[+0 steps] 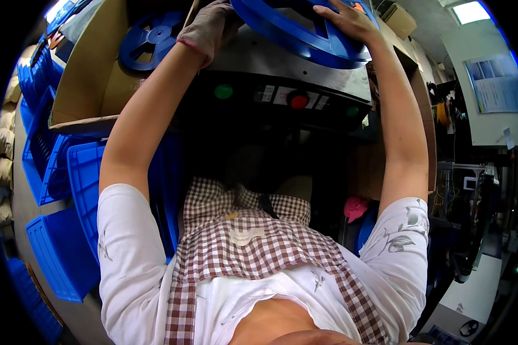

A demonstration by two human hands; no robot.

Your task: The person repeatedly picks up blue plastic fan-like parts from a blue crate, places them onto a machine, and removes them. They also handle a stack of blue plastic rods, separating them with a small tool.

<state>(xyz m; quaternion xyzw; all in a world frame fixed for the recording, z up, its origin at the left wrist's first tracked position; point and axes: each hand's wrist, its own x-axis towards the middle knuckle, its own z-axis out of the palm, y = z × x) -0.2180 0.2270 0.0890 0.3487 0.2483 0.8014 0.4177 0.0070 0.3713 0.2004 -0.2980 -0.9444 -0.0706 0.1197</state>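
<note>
A large blue plastic wheel-like part (305, 50), with a curved rim and inner openings, lies over the front of a grey-topped machine (342, 80); the upper picture edge cuts it off. My bare right hand (351, 22) grips its right side, fingers reaching over a flat blue section. At the wheel's left end is my left hand (208, 30), in a grey work glove with a red-trimmed cuff. Its fingers are mostly hidden by the rim and the picture edge, so their closure is unclear. Another blue spoked wheel (155, 37) rests in a cardboard box (83, 86) to the left.
On the machine's dark front are a green button (223, 92) and a red button (299, 100). Blue plastic bins (63, 253) stand at the left. A cardboard panel (423, 109) is beside my right arm. Something pink (355, 208) hangs below. A white box (469, 296) stands lower right.
</note>
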